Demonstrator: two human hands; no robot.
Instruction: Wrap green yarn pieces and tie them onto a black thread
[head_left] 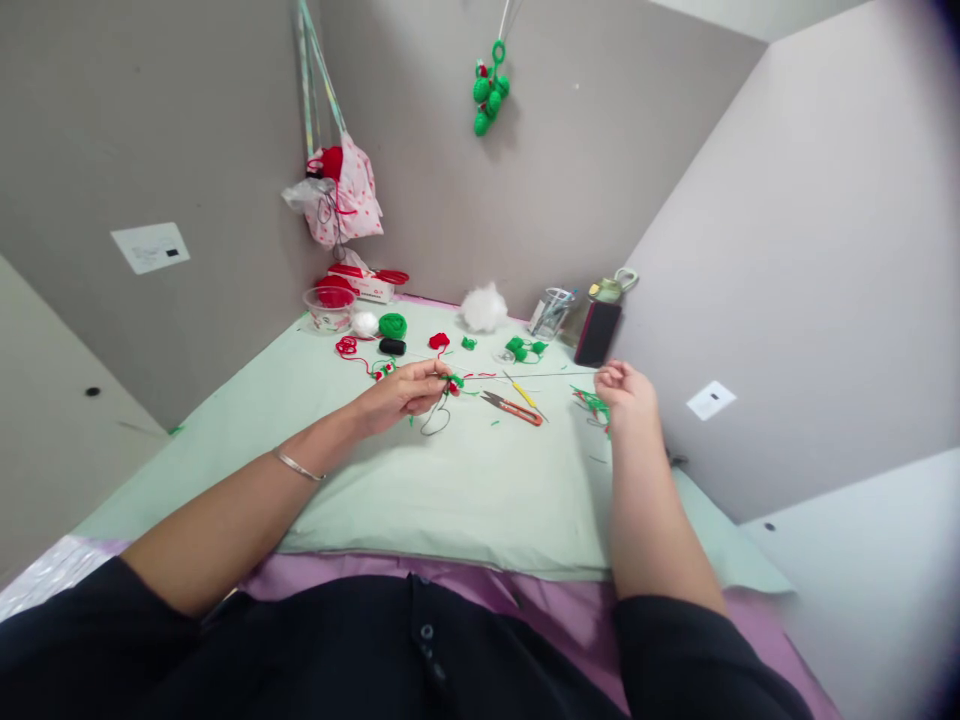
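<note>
My left hand [405, 392] pinches a small green and red crochet piece [454, 384] above the middle of the table. From that piece a dark thread [536, 376] runs straight and taut to my right hand [625, 386], whose fingers are closed on its far end. Whether a needle is in those fingers is too small to see. A loop of dark thread [436, 425] hangs below the crochet piece. Just under the taut thread lie orange-handled thread snips [517, 408] and a yellow-handled crochet hook [525, 392]. Green yarn scraps [592, 404] lie beside my right hand.
Along the back stand a clear plastic tub [330, 312], green yarn [393, 326], a black thread spool [392, 347], white stuffing [484, 308], a cup of tools [551, 314] and a phone [598, 334]. A bag [356, 195] and green crochet pieces [489, 95] hang on the walls.
</note>
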